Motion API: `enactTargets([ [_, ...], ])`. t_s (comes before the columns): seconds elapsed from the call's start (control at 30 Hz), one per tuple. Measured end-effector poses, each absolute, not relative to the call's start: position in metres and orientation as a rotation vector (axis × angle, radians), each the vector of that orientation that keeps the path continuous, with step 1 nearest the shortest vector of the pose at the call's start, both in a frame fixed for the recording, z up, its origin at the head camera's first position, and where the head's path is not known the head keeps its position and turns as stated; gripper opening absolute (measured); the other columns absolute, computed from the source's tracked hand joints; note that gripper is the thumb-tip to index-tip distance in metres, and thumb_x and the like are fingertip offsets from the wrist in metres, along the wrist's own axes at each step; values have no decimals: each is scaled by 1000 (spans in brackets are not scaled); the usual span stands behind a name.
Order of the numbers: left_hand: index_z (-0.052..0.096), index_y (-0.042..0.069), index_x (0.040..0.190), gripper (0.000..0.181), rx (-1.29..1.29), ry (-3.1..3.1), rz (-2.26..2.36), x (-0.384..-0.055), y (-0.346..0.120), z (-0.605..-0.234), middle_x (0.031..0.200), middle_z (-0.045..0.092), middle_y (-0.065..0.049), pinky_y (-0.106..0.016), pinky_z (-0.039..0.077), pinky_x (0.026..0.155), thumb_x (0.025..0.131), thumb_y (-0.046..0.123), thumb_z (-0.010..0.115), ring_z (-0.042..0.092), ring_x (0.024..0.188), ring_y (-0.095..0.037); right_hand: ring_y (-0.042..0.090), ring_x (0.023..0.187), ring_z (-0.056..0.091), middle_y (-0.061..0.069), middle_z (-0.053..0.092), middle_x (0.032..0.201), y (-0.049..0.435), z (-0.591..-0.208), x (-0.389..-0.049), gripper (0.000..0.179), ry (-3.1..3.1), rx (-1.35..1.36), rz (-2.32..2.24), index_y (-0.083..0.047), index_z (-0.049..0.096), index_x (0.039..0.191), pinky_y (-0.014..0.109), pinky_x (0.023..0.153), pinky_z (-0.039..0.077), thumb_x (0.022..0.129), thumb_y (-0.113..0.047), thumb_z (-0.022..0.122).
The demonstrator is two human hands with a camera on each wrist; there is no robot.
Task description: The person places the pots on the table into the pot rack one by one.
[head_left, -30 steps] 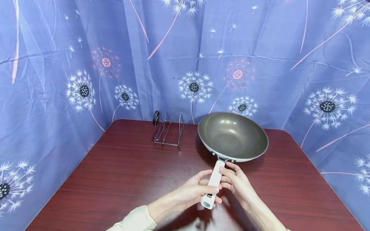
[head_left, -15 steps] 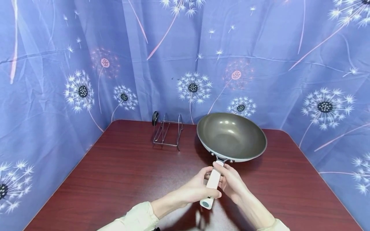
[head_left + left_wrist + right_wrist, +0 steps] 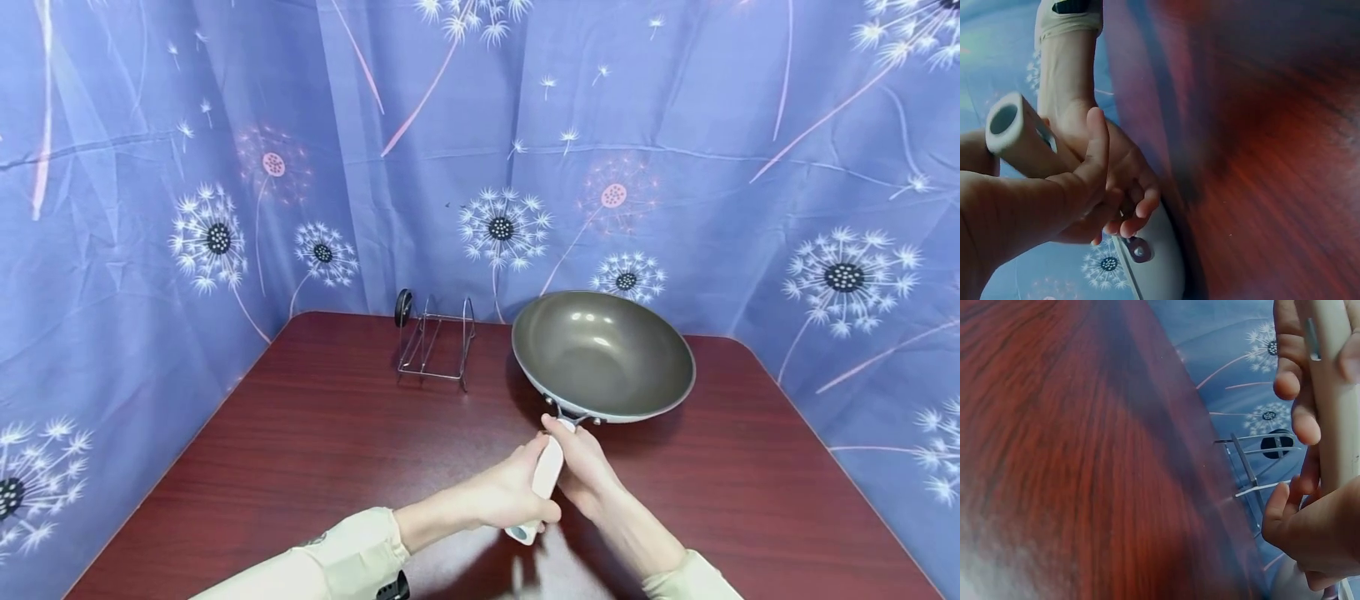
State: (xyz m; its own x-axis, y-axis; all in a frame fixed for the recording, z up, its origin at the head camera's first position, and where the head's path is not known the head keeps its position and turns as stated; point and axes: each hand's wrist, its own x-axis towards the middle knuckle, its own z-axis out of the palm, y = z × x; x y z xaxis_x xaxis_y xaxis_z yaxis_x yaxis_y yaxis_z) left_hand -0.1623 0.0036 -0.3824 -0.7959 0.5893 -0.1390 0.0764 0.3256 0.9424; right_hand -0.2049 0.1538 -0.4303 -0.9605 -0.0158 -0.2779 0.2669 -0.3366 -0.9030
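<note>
A wok (image 3: 600,358) with a dark grey inside and a pale outside is at the right back of the table in the head view. Its white handle (image 3: 548,468) points toward me and slightly left. My left hand (image 3: 506,492) grips the lower part of the handle, thumb across the top, and the handle's hollow end (image 3: 1005,120) sticks out past it in the left wrist view. Closer to the pan, my right hand (image 3: 588,471) holds the handle with its thumb laid over it and fingers underneath. The right wrist view shows fingers of both hands around the handle (image 3: 1335,425).
A wire rack (image 3: 435,346) with a black round piece (image 3: 403,307) on its left side stands at the back, left of the wok. A blue dandelion-print curtain (image 3: 420,167) lines the back and sides of the dark red table (image 3: 300,433).
Both hands have tightened round the handle, the right thumb moving across its top. The handle's near end has swung slightly left, while the pan stays in nearly the same place.
</note>
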Motion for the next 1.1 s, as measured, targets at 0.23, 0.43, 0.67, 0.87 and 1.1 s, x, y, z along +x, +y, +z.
enactTargets([
  [0.23,31,19,150,91,568,2187,1499,-157,1,-397,120,41,-16,-33,52,40,69,-10,60,58,50,-19,8,76,55,-7,55,78,146,-433,-204,10,1729,364,-2401,-13,51,98,23,77,48,99,-20,57],
  [0.43,18,13,155,94,507,2080,1608,-155,2,-405,96,56,-16,-26,45,36,73,-10,58,56,49,-17,7,71,57,-7,57,78,144,-433,-203,11,1719,359,-2409,-11,49,101,22,71,48,101,-20,54],
  [0.67,25,24,148,89,432,1955,1706,-154,3,-408,73,56,-14,-25,45,35,73,-13,57,53,47,-19,9,72,58,-5,59,77,145,-436,-203,25,1782,360,-2370,-5,49,106,24,70,49,100,-29,57],
  [0.87,25,25,149,94,371,1759,1838,-158,1,-415,100,51,-16,-25,47,37,69,-14,56,54,54,-17,11,69,59,-4,58,73,143,-437,-204,14,1788,324,-2406,-8,52,92,22,63,50,97,-20,59],
  [1.1,23,25,152,97,346,1752,1860,-155,0,-415,109,49,-16,-24,45,36,69,-14,55,51,54,-16,10,68,57,-5,56,73,139,-438,-203,9,1842,330,-2392,-6,51,95,21,60,49,94,-12,58],
])
